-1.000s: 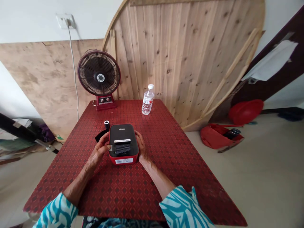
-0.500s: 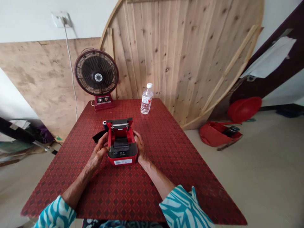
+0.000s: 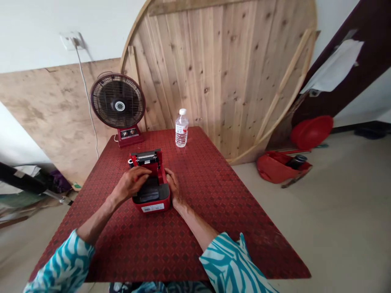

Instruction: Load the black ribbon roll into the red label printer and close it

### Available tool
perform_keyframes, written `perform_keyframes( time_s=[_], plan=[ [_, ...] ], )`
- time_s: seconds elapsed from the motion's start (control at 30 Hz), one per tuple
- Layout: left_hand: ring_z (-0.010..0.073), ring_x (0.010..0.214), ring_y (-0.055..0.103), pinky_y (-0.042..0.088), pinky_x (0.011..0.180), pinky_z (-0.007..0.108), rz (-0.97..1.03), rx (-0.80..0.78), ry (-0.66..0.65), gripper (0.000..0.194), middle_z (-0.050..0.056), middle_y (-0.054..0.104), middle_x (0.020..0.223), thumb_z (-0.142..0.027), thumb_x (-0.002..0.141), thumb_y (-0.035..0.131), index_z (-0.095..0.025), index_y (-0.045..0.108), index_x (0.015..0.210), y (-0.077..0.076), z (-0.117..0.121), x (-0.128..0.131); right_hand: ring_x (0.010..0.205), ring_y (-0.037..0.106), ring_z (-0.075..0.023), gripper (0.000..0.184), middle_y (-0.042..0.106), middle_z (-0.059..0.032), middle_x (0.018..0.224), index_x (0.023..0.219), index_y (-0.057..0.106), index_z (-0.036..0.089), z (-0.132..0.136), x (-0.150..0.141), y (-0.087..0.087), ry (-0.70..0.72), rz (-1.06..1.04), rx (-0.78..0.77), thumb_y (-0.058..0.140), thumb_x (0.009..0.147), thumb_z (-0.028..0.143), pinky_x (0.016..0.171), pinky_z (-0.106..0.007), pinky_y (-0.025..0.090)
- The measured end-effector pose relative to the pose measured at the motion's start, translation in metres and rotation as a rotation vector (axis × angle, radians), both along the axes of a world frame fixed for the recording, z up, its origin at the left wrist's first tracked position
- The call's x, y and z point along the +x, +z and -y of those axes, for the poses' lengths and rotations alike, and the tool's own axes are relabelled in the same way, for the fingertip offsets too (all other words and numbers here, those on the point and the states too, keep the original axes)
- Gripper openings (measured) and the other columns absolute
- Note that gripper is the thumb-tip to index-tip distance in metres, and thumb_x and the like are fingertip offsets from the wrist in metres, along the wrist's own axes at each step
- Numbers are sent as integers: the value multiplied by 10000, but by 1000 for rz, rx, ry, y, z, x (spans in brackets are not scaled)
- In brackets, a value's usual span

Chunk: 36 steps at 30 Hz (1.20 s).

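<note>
**Table [image 3: 195, 244] bears opened red device [image 3: 152, 199]**

The fan [image 3: 119, 106] stands far left. The device, lid [image 3: 146, 156] raised, sits left of the table's middle. The right hand [image 3: 174, 190], fingers unclenched, touches its right side; the left hand [image 3: 132, 182] overhangs its interior, fingers bunched, any hold unclear.

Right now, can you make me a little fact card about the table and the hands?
Table: red, patterned
Box: red and black, lid raised
Left hand: over the box's opening
Right hand: against the box's right side
Fan: near the table's far left corner
Bottle: clear, upright, right of the fan
</note>
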<state>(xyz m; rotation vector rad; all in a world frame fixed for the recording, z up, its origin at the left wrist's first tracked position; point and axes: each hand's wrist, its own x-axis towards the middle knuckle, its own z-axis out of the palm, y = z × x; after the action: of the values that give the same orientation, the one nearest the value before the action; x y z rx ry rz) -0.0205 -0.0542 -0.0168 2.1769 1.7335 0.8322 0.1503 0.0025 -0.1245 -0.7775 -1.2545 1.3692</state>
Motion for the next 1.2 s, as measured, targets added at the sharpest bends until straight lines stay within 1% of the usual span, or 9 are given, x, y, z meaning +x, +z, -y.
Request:
perform_keyframes(
  time_s=[0.07,0.13,0.27,0.47,0.67,0.8,0.97,1.1,1.2],
  plan=[
    [198,1058,625,459,929,310,-336,-235,-54,287,71,687,1127,-210,896,439,-209,669,1067,13,-20,11,1189,517,-224,398,610,-29,1234,1187,605,282,0,0,1,11,0,3,480,874,492,1050,-395,356],
    [218,973,661,486,845,304,-487,-365,-73,237,70,723,1019,-156,842,501,-201,694,973,18,-36,20,1188,516,-221,401,607,-28,1236,1189,605,284,-1,0,1,8,5,12,476,875,496,1053,-391,353],
    [225,908,674,491,756,277,-541,-418,-101,176,64,733,941,-143,769,594,-191,683,912,18,-49,26,1191,513,-220,398,611,-27,1235,1189,607,284,-2,-1,0,3,-5,38,478,876,494,1047,-386,362],
    [226,972,655,487,810,288,-520,-374,-88,242,77,707,1046,-152,762,605,-176,625,1002,25,-33,28,1200,511,-215,389,603,-28,1249,1196,597,280,-2,-1,-2,11,-12,43,475,886,481,1056,-384,355],
    [205,930,662,502,841,326,-144,-129,-53,444,46,701,1066,-301,814,552,-221,536,1251,55,5,-8,1210,509,-220,398,609,-24,1252,1193,599,282,-2,1,-2,31,-21,19,486,878,497,1049,-387,368],
    [231,832,667,523,778,353,181,-75,201,453,61,716,913,-401,731,607,-170,614,1121,68,15,-67,1218,504,-228,393,605,-20,1255,1182,606,291,-3,0,-4,23,-27,7,491,872,502,1066,-401,347],
    [222,705,668,538,688,361,529,-72,378,452,41,703,795,-415,596,690,-169,578,958,37,-7,-120,1200,518,-237,414,609,-27,1260,1184,608,281,-6,-2,-10,-3,-16,11,479,867,515,1054,-409,359],
    [216,697,664,534,683,347,454,-118,388,391,15,675,722,-405,530,653,-179,559,834,-9,-29,-126,1199,521,-242,422,612,-34,1260,1190,603,275,-7,-2,-14,-6,-13,26,483,868,519,1047,-417,368],
    [229,695,665,534,665,344,383,-167,379,362,17,671,692,-405,533,620,-180,579,814,-29,-35,-122,1199,523,-240,422,608,-33,1269,1203,593,278,-7,-1,-14,9,-19,23,478,874,515,1045,-417,370]
  ],
)
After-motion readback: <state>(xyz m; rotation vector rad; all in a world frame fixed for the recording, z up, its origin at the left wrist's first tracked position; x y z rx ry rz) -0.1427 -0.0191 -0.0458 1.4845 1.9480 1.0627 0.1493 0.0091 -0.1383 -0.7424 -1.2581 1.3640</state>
